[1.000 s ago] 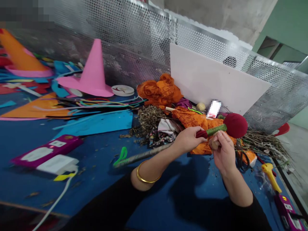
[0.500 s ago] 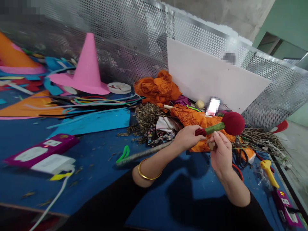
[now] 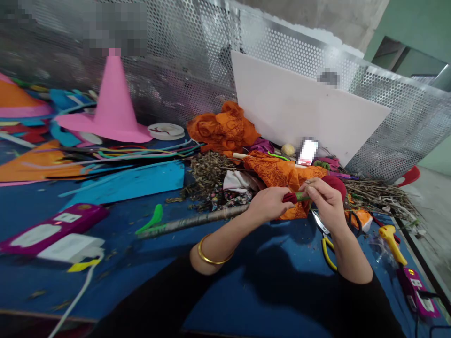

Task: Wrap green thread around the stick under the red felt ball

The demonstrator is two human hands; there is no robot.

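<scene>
My left hand (image 3: 269, 203) is closed around the gathered dark red cloth (image 3: 290, 197) at the neck of a stick (image 3: 204, 218). The grey-brown stick runs leftward under my left wrist, a bright green loop (image 3: 155, 219) near its far end. A round red cloth-covered head (image 3: 335, 184) tops it, partly hidden behind my right hand (image 3: 324, 199). Green tape (image 3: 301, 195) is wrapped around the neck below the head. The thumb and fingers of my right hand pinch at this tape. Under my right wrist lie scissors (image 3: 328, 253) with a yellow handle.
Orange cloth (image 3: 269, 169), dried plant bits (image 3: 207, 173) and twigs (image 3: 373, 195) lie behind my hands. A pink cone hat (image 3: 116, 105) stands far left. A purple power strip (image 3: 84, 213) with a white charger is at left, a yellow glue gun (image 3: 392, 244) at right.
My right hand has risen and turned, covering much of the green tape and red head. The stick's far end has shifted left. The yellow-handled scissors now show below my right hand.
</scene>
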